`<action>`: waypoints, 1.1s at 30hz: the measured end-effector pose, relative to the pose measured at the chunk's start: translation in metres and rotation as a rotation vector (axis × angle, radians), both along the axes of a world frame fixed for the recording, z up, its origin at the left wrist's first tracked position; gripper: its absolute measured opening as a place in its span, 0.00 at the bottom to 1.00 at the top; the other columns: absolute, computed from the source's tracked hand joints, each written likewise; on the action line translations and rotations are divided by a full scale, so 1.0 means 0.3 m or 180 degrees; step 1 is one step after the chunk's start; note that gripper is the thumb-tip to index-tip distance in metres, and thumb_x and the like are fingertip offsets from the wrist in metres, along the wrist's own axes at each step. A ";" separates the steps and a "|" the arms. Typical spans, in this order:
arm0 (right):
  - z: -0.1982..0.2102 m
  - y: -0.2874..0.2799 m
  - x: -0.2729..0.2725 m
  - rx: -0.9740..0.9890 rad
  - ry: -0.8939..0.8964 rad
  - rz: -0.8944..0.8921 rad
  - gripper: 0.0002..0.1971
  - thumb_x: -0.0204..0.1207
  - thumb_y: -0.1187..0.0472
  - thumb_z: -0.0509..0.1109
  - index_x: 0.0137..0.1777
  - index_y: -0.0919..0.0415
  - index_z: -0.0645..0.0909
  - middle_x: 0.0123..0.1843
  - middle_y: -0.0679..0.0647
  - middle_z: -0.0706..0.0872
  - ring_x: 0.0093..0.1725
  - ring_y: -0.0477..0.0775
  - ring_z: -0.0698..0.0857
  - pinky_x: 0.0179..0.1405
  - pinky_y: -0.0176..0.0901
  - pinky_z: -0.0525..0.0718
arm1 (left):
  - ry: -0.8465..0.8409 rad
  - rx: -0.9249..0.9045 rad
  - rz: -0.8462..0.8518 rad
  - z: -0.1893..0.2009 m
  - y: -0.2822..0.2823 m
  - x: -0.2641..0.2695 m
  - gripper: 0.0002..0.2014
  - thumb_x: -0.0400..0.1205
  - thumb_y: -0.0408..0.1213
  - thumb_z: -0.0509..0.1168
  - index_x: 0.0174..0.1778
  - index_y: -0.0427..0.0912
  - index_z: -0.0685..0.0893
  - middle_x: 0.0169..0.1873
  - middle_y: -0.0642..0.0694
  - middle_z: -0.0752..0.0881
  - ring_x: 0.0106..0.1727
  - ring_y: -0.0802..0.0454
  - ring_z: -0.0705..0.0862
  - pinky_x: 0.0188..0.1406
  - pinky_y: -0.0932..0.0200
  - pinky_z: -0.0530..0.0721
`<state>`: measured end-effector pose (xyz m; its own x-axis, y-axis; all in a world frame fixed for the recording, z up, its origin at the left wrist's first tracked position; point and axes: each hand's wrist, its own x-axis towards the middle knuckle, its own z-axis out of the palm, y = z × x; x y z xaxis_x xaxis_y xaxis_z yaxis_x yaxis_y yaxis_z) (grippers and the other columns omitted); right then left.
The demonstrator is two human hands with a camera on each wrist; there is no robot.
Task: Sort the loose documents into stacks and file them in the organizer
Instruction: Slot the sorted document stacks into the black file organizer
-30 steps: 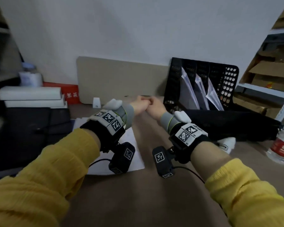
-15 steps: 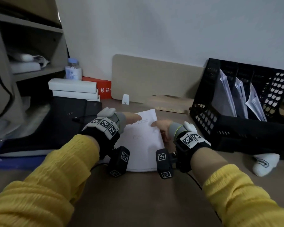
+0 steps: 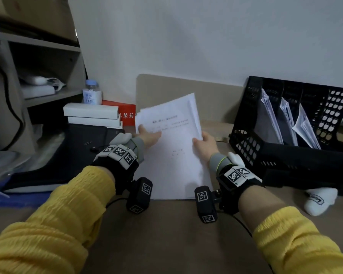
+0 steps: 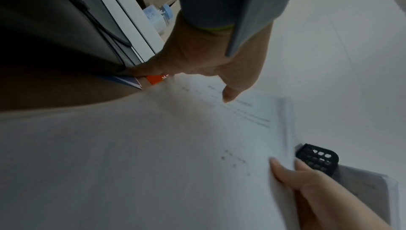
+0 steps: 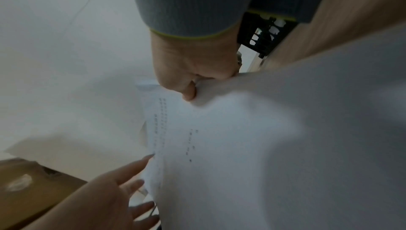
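A stack of white printed papers [image 3: 172, 155] is tilted up off the brown table [image 3: 166, 234], its far end raised. My left hand [image 3: 148, 135] holds the stack's left edge, thumb on the top sheet [image 4: 228, 94] and fingers spread along the edge [image 5: 131, 169]. My right hand [image 3: 203, 143] pinches the right edge, thumb on top [image 5: 189, 93] and fingers underneath. The black mesh organizer [image 3: 251, 135] stands to the right, with papers in three slots [image 3: 303, 127].
Two white boxes [image 3: 91, 115], a small bottle [image 3: 92, 93] and a red box [image 3: 128, 113] sit at the back left, beside a black case [image 3: 67, 155] and a shelf unit [image 3: 38, 76]. A beige board [image 3: 186, 89] leans on the wall. A white sock-like thing [image 3: 321, 198] lies front right.
One second ago both hands were together in the air near the organizer. They came down onto the papers on the table, took hold of the stack's edges, and now its far end is lifted.
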<state>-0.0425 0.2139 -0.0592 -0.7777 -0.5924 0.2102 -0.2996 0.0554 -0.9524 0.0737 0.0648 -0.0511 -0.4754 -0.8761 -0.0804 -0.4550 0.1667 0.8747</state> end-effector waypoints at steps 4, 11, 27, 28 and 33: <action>0.080 0.051 0.015 -0.0714 -0.0069 0.0011 0.11 0.78 0.75 0.57 0.44 0.61 0.78 0.34 0.51 0.82 0.28 0.45 0.78 0.25 0.29 0.77 | 0.1444 0.0378 0.0204 0.051 -0.002 0.022 0.41 0.78 0.49 0.71 0.81 0.38 0.58 0.75 0.44 0.72 0.74 0.42 0.73 0.76 0.46 0.71; 0.188 0.091 0.043 -0.1436 0.0062 -0.0011 0.13 0.77 0.75 0.57 0.48 0.60 0.79 0.38 0.49 0.84 0.33 0.43 0.81 0.36 0.32 0.81 | 0.2600 -0.0280 0.0287 0.140 0.117 0.035 0.21 0.80 0.47 0.69 0.65 0.39 0.78 0.57 0.52 0.84 0.58 0.54 0.83 0.53 0.65 0.80; 0.159 0.159 0.008 -0.0763 -0.0680 0.0130 0.06 0.76 0.68 0.67 0.47 0.57 0.83 0.46 0.56 0.87 0.39 0.54 0.85 0.41 0.42 0.84 | 0.2268 0.0122 -0.0848 0.108 0.172 0.023 0.24 0.77 0.47 0.74 0.66 0.43 0.81 0.58 0.51 0.88 0.60 0.51 0.87 0.60 0.54 0.86; 0.153 0.160 0.003 -0.0664 -0.0687 0.0115 0.06 0.76 0.68 0.68 0.47 0.57 0.83 0.47 0.57 0.88 0.39 0.54 0.85 0.41 0.42 0.84 | 0.2147 0.0183 -0.0935 0.103 0.175 0.026 0.22 0.78 0.45 0.73 0.66 0.41 0.82 0.57 0.51 0.88 0.60 0.51 0.87 0.55 0.61 0.86; 0.137 0.178 -0.002 -0.0467 -0.0550 0.0140 0.10 0.78 0.67 0.69 0.58 0.61 0.82 0.56 0.58 0.87 0.47 0.56 0.85 0.52 0.48 0.84 | 0.2024 -0.0103 -0.0769 0.116 0.191 0.036 0.16 0.80 0.46 0.71 0.60 0.43 0.83 0.47 0.54 0.85 0.44 0.60 0.83 0.35 0.77 0.80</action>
<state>-0.0432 0.2673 -0.0182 -0.7838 -0.5994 0.1625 -0.1305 -0.0970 -0.9867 0.0846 0.1222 -0.0164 -0.6041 -0.7366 0.3040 0.1995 0.2296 0.9526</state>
